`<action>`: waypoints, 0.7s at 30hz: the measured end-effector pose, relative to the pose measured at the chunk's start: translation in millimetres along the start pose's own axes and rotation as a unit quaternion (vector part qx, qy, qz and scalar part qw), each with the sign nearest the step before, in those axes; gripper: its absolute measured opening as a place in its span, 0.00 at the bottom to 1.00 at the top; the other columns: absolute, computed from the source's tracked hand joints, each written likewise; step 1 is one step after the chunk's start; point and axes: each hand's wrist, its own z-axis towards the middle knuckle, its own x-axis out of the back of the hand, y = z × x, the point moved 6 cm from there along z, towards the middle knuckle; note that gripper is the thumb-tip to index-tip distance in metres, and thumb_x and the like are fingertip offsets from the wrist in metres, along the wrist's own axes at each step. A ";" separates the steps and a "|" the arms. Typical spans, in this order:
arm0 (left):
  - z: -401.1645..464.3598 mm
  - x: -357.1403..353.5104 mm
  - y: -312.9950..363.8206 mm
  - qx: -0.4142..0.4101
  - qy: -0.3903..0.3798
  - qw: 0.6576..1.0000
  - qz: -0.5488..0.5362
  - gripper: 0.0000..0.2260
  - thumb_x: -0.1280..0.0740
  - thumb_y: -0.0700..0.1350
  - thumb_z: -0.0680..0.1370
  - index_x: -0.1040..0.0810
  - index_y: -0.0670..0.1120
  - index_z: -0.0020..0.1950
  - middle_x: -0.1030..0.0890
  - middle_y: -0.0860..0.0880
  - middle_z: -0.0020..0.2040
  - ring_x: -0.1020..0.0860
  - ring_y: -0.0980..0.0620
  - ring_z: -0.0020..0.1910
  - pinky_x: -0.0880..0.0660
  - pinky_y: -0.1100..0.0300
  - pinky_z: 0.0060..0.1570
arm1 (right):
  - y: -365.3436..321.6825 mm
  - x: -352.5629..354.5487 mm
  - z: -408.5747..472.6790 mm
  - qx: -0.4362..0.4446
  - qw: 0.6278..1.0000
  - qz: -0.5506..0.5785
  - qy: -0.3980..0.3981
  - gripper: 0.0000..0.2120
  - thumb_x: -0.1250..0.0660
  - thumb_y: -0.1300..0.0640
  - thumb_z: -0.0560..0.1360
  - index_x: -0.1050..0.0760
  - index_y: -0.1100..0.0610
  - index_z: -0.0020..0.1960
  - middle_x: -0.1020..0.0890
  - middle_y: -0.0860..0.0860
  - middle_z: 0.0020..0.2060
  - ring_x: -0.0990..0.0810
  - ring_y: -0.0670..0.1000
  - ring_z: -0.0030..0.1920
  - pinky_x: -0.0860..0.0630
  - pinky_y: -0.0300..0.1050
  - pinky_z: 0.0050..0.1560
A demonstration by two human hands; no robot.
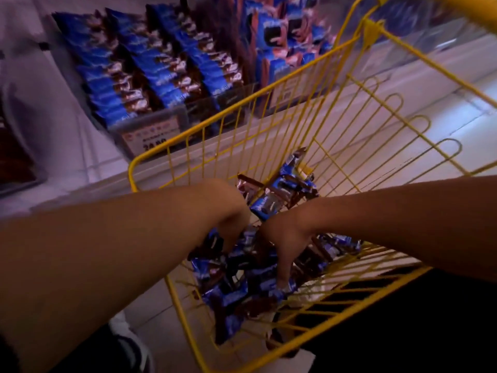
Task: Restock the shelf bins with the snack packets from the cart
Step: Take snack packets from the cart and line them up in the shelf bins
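From the head camera, both hands reach down into the yellow wire cart [336,84], buried among the loose blue-and-brown snack packets [242,281] heaped on its floor. The left hand [231,224] has its fingers curled down into the heap; whether they hold a packet cannot be told. Just to its right, the right hand [285,243] points downward with fingers pushed into the packets, grip likewise hidden. Beyond both hands, past the cart's far wall, the shelf bin [150,125] stands filled with upright rows of matching packets.
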 end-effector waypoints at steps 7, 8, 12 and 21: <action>-21.9 28.4 -23.1 0.007 0.020 0.993 -0.113 0.37 0.24 0.50 0.72 0.37 0.43 0.76 0.31 0.41 0.73 0.15 0.44 0.45 0.17 0.53 0.45 | -3.9 -7.9 -0.3 -0.014 0.999 0.021 -0.036 0.32 0.22 0.42 0.68 0.27 0.57 0.66 0.24 0.47 0.54 0.26 0.52 0.57 0.24 0.50 0.59; -29.6 33.6 -22.3 -0.018 0.030 0.993 -0.115 0.34 0.24 0.48 0.72 0.33 0.44 0.74 0.29 0.42 0.71 0.16 0.44 0.45 0.17 0.56 0.41 | -5.3 -6.6 -2.3 -0.017 0.999 0.017 -0.031 0.27 0.22 0.44 0.69 0.26 0.57 0.60 0.24 0.46 0.47 0.25 0.52 0.53 0.23 0.50 0.56; -68.8 47.0 -35.0 -0.100 0.086 0.979 -0.154 0.15 0.24 0.43 0.72 0.24 0.50 0.55 0.21 0.48 0.56 0.17 0.47 0.48 0.21 0.62 0.35 | 2.1 13.5 -23.1 -0.052 0.997 0.064 0.006 0.24 0.23 0.51 0.71 0.27 0.58 0.61 0.28 0.45 0.45 0.23 0.52 0.47 0.19 0.54 0.52; -168.8 41.4 -82.7 -0.241 0.334 0.781 -0.470 0.11 0.26 0.49 0.74 0.21 0.54 0.54 0.15 0.52 0.38 0.20 0.54 0.29 0.27 0.63 0.23 | 17.1 70.2 -132.3 -0.030 0.938 0.271 0.215 0.11 0.26 0.46 0.71 0.18 0.49 0.51 0.15 0.48 0.46 0.14 0.51 0.46 0.17 0.48 0.38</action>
